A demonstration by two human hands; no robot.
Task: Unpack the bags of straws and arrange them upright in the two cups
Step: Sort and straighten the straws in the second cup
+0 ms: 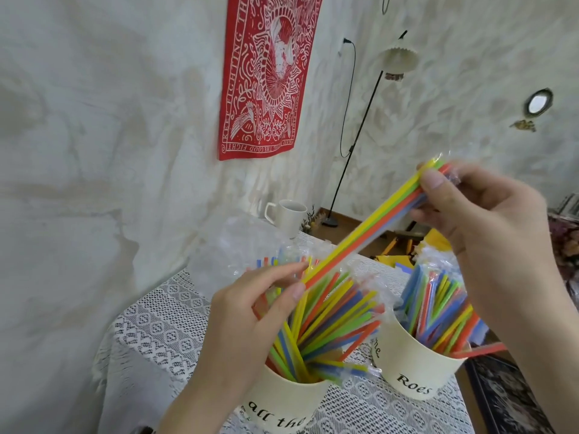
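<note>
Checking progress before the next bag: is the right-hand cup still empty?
No, the right cup already holds many coloured straws standing in it, some still wrapped in plastic.

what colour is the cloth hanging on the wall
Red with a white line pattern: the rectangular cloth wall hanging, best in the head view.

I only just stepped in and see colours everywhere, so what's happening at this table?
A person is sorting drinking straws. Both hands hold one bundle of straws slanted above the table: the left hand pinches its lower end, the right hand has its grip on the upper end, where clear wrapping shows. Below, the left cup and the right cup already stand full of straws on the lace tablecloth.
</note>
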